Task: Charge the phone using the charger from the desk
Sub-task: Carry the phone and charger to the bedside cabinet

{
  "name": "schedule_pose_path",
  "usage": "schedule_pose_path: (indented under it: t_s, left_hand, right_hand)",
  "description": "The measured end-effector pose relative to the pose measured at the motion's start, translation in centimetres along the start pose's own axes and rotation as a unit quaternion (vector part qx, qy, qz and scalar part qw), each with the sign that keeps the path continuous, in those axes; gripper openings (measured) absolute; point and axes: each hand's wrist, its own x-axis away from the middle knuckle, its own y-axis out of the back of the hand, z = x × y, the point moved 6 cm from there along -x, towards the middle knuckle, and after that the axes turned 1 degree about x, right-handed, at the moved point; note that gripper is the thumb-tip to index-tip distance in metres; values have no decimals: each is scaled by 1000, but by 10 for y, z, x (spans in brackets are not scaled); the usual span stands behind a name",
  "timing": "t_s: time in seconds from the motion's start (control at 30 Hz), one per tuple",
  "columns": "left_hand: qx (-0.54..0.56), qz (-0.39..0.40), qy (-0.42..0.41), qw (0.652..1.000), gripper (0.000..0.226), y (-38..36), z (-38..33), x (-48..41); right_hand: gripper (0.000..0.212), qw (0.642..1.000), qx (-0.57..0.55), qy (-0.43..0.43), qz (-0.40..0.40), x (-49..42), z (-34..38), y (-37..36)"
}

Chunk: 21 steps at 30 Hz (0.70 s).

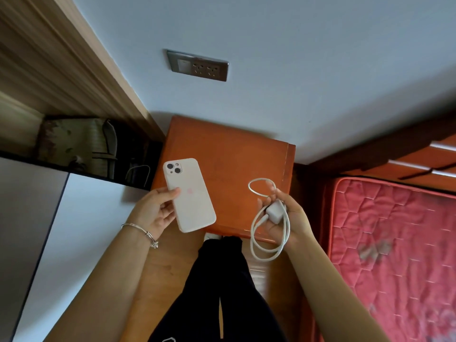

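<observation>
Phone [190, 196] in left fingers [165, 214]; charger [275, 213], right fingers [280, 195]

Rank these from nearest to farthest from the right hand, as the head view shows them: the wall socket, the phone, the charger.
1. charger: held in the right hand itself, its cable looping below.
2. phone: off to the left, gripped by the left hand.
3. wall socket: up on the wall, beyond the nightstand.
</observation>
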Motion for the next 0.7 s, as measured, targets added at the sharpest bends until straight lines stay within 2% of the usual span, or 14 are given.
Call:
schedule_pose_path:
  t_s: [0.13, 0.33, 0.47, 0.7]
  left_hand:
    - [-29, -1, 16, 999, 21, -8, 2, -28]
    - [-57, -19, 20, 998, 18, -10, 22, -98]
    - [-85, -13, 19, 996, 15, -11, 44, -149]
    - [-86, -20, 29, 996, 12, -18, 77, -223]
  right_hand:
    - [26, 1000, 12, 5, -4, -24, 12, 9]
    - [23, 999, 45, 9, -22, -79, 25, 33]
    - [34, 993, 103, 59, -17, -124, 35, 54]
    - [28, 957, 263, 115, 25, -185, 42, 76]
